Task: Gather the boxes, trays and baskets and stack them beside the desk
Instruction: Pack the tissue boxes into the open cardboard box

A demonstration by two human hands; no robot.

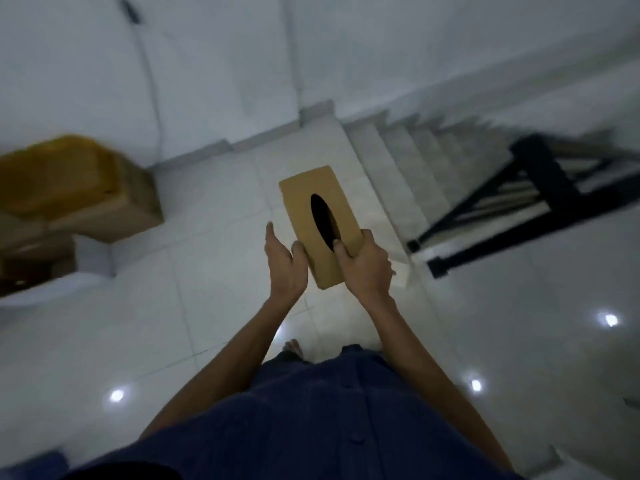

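I see the right hand (365,268) grip the brown box (297,199) at its near end; the left hand (285,265) lies open just beside it.

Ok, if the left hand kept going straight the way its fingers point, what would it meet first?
Likely nothing near: the left hand points forward alongside the box, not at it, so the way looks free above the floor as far as the wall. Depth is unclear.
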